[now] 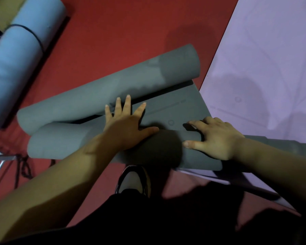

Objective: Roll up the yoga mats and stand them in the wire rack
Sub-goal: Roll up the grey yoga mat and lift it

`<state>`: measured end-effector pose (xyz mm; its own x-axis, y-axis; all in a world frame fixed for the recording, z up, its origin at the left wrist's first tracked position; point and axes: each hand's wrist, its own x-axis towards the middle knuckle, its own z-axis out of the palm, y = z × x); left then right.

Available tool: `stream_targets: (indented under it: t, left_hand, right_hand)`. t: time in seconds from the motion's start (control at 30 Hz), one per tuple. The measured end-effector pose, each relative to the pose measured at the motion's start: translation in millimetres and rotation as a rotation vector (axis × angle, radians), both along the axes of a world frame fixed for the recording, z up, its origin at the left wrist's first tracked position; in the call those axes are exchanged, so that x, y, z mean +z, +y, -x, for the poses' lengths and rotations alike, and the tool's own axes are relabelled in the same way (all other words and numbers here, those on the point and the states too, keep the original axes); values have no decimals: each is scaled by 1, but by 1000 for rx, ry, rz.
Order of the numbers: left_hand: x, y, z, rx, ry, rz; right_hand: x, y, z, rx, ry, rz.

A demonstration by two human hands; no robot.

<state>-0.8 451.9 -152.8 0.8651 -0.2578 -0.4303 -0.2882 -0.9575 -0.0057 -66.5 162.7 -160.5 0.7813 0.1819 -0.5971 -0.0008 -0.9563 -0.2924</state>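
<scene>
Black trousers (166,227) are filling six o'clock. Centre, left hand (125,124) is pressing splayed on the grey yoga mat (168,110), right hand (217,138) seemingly gripping its roll; uneven pushing is risking telescoping.

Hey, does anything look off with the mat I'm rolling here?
Yes. The grey mat is curled from both ends, into a far roll and a near roll. The two meet at the left and spread apart at the right, so the rolling looks crooked.
</scene>
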Motion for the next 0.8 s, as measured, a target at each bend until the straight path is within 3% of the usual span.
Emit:
stream_targets:
  t: [0.27, 0.43, 0.5, 0.57, 0.67, 0.8]
  left_hand:
    - [6, -6, 4, -3, -9, 7]
    - [6, -7, 30, -243, -15, 45]
    - [3, -5, 30, -276, 0, 55]
    - [2, -4, 24, -275, 14, 69]
    - [3, -5, 12, -265, 56, 108]
    - [8, -10, 7, -256, 64, 122]
  right_hand:
    - [-4, -8, -27, -101, 86, -150]
    - [-6, -9, -30, -127, 90, -180]
    - [-3, -6, -25, -111, 27, -165]
    - [0, -2, -11, -75, -153, -158]
    - [1, 8, 23, 145, -377, -36]
    - [5, 13, 28, 194, -306, 72]
